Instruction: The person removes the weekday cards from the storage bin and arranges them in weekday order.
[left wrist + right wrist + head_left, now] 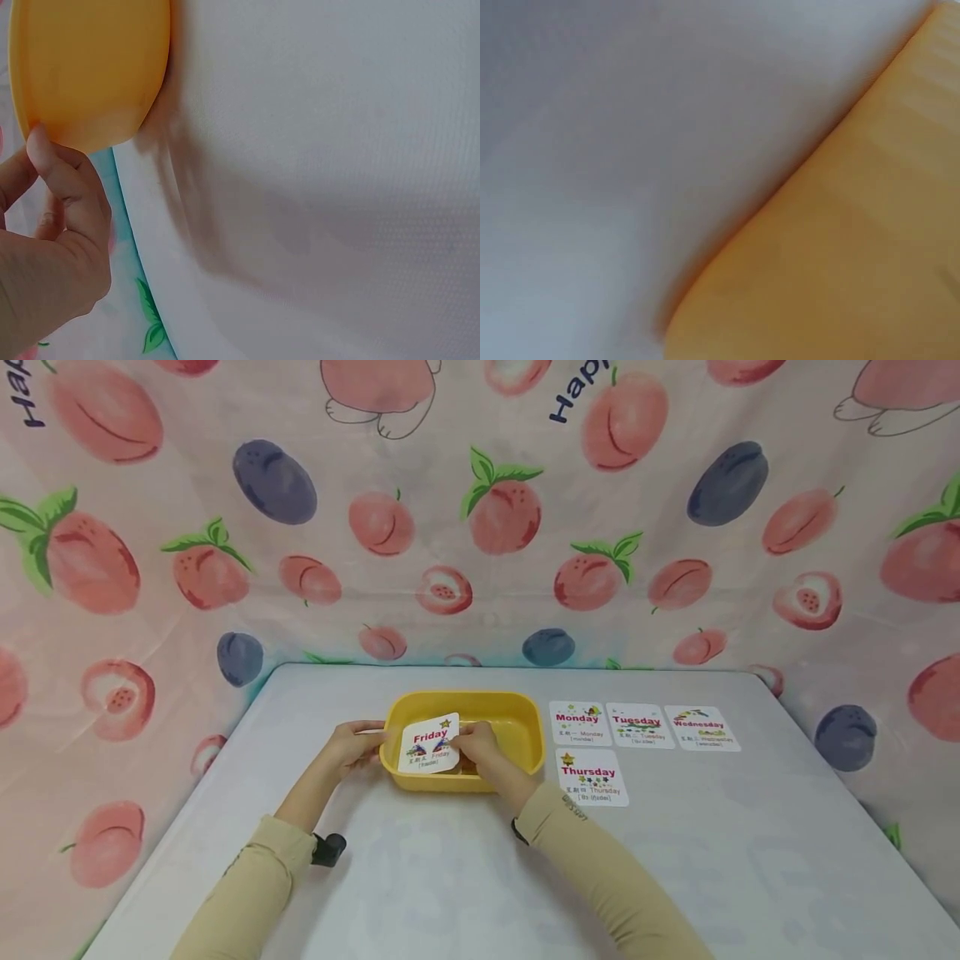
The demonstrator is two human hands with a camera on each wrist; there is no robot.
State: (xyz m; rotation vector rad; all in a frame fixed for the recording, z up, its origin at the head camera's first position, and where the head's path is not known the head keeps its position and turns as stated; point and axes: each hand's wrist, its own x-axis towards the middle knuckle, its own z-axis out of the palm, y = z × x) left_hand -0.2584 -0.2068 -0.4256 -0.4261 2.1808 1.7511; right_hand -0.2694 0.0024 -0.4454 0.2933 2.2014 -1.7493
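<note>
My right hand (pixel 483 752) reaches into the yellow plastic basin (pixel 461 782) and pinches the right edge of a white "Friday" card (pixel 429 758). The card is tilted up with its printed side showing, over the left part of the basin. At the basin's left end, my left hand (pixel 354 747) grips the rim. In the left wrist view, the thumb and fingers of that hand (pixel 71 217) meet at the basin's edge. Only the basin's side (pixel 840 262) and the tabletop show in the right wrist view; the hand is out of it.
Right of the basin, cards lie face up: "Monday" (pixel 579 728), "Tuesday" (pixel 639 737) and "Wednesday" (pixel 701 739) in a row, with "Thursday" (pixel 591 789) below Monday. A fruit-patterned cloth (pixel 450 510) hangs behind the white table (pixel 420 877).
</note>
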